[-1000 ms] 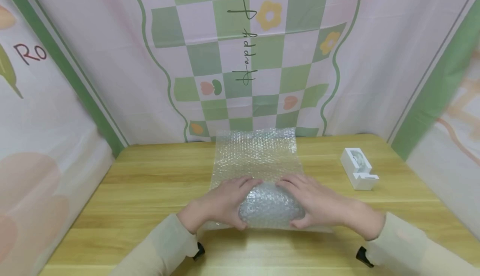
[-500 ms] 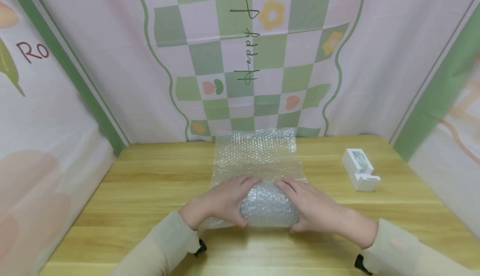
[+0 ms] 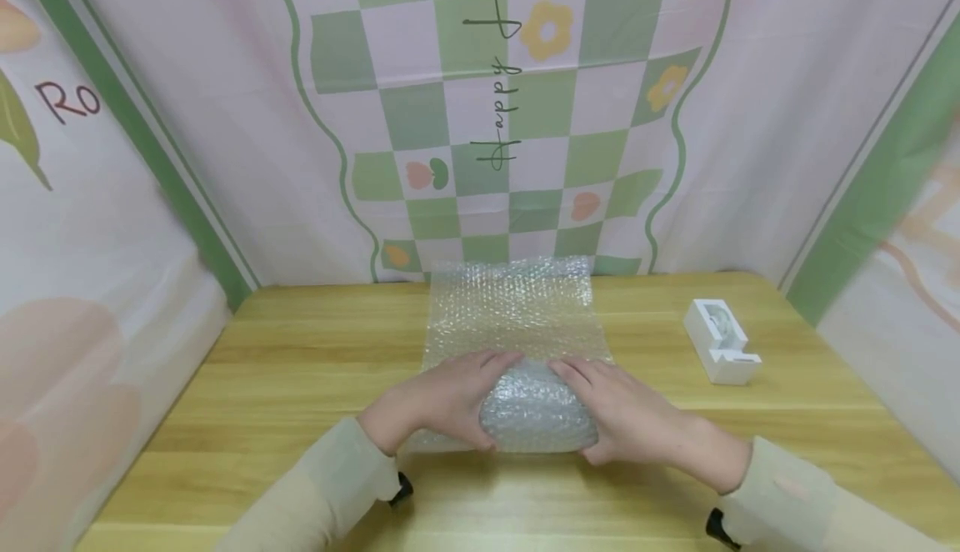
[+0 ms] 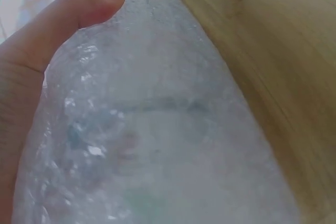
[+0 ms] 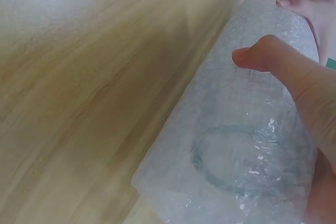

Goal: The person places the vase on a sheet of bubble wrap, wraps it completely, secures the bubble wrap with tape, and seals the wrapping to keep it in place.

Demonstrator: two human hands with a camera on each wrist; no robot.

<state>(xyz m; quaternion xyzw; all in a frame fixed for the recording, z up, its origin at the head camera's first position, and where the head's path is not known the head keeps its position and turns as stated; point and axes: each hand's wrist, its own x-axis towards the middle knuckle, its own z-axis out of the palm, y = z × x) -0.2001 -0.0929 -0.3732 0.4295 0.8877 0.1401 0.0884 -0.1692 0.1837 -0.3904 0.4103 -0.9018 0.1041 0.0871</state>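
Observation:
A rolled bundle of bubble wrap [image 3: 536, 410] lies near the front of the table, and its loose sheet stretches away flat toward the back. My left hand [image 3: 457, 398] grips the bundle's left end, fingers over the top and thumb on the near side. On the opposite end my right hand [image 3: 626, 410] holds it the same way. Through the layers in the right wrist view, the bubble wrap [image 5: 247, 114] shows a faint greenish curved line. Whatever is wrapped inside is too blurred to name. In the left wrist view the thumb [image 4: 100, 9] presses on the wrap.
A white tape dispenser [image 3: 720, 342] with a roll of clear tape stands at the right of the wooden table [image 3: 300, 352]. Behind the table hangs a patterned cloth [image 3: 480, 118], and the loose sheet's far end reaches close to it.
Over the last second my right hand has shifted slightly left against the roll, and the wrap's front right corner no longer sticks out beside it. Otherwise the hands stay nearly still.

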